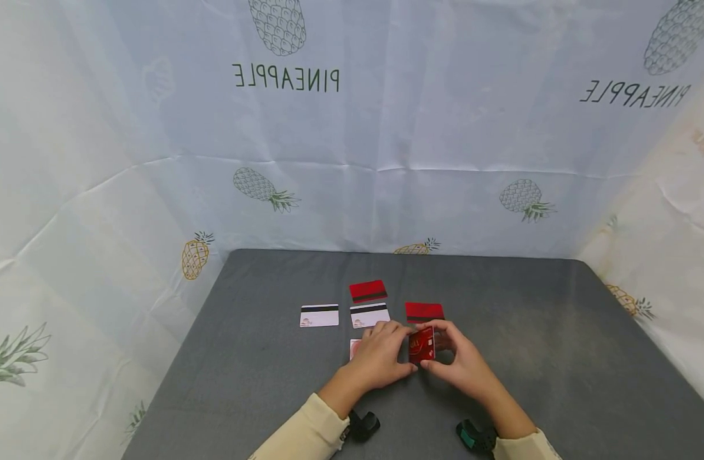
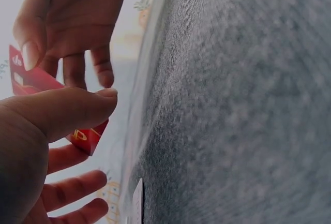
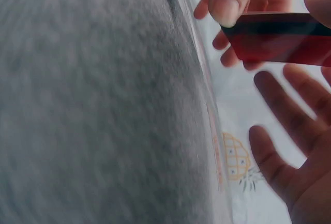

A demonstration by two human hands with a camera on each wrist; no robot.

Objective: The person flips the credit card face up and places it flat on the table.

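Both hands hold one red card [image 1: 422,345] just above the grey table, its printed face turned toward the head camera. My left hand [image 1: 377,358] pinches one end of it between thumb and fingers. At the other end, the thumb and fingers of my right hand [image 1: 461,361] grip it. In the right wrist view the card's back [image 3: 284,45] shows a dark stripe. Just beyond the right hand lies a second red card [image 1: 424,310], striped side up. A pale card with a reddish print [image 1: 354,347] is partly hidden behind the left hand.
Farther back on the grey table [image 1: 260,396] lie another red striped card [image 1: 368,291], a white striped card [image 1: 370,315] in front of it, and one more white card [image 1: 319,315] to the left. A pineapple-printed cloth [image 1: 352,128] hangs around the table's back and sides.
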